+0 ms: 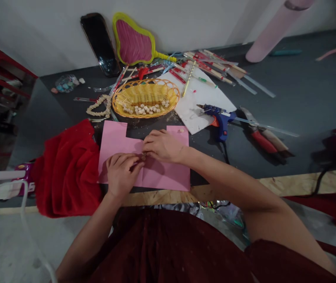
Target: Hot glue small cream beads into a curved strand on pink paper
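Both of my hands meet over a sheet of pink paper (pixel 165 177) with a notch cut in its far edge. My left hand (pixel 121 173) pinches a small brownish piece (pixel 143 156) from the left. From the right, the fingertips of my right hand (pixel 163 146) close on the same piece. Its exact kind is too small and too covered to make out. Just beyond the paper, a yellow wicker basket (pixel 146 89) holds several small pale chunks (pixel 147 109). One pale bit (pixel 181 130) lies on the paper's far right corner.
A heart-shaped ring (pixel 108 107) of beige pieces lies left of the basket. To the right are a blue glue gun (pixel 222 124) and red-handled pliers (pixel 263 140). A red cloth (pixel 68 173) covers the left front. A phone (pixel 100 43) leans on the wall.
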Motion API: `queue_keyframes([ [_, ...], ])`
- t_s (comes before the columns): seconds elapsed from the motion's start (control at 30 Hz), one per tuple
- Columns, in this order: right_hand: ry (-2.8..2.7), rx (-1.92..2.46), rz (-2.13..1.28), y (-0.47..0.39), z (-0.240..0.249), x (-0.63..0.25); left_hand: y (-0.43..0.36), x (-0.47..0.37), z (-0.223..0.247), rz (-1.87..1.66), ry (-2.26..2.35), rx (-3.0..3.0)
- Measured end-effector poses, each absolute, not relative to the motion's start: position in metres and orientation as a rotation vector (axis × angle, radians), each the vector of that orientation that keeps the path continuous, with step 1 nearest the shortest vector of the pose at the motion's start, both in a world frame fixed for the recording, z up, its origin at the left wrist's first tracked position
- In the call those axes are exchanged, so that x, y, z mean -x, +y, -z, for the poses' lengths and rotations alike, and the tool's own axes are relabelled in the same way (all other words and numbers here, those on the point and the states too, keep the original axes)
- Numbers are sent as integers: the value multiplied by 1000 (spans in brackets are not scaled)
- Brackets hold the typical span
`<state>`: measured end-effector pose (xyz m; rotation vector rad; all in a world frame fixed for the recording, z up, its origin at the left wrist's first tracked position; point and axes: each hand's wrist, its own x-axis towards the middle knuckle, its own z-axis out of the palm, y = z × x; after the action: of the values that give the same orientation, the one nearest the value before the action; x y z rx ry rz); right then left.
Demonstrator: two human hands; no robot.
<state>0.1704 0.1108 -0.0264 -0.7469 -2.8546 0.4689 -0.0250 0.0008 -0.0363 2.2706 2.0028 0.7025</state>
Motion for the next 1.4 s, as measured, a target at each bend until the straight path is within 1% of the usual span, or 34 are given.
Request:
queue_keyframes([
  [0.33, -2817, 771, -467, 110, 29, -170, -19, 42, 32, -637, 1990, -2307],
  [0.6, -2829, 690, -485, 110, 28, -174, -19, 55, 22, -705, 1857, -2405],
  [0.87, -2575, 748, -431, 117, 13, -208, -14, 45, 2, -803, 1775, -2424],
  [1.13, -2414, 902, -319, 84, -8, -247, 15, 34, -21, -889, 1689, -2455],
  [1.4, -2334, 941, -271, 44, -4, -250, 32, 27, -42, -952, 1704, -2455],
])
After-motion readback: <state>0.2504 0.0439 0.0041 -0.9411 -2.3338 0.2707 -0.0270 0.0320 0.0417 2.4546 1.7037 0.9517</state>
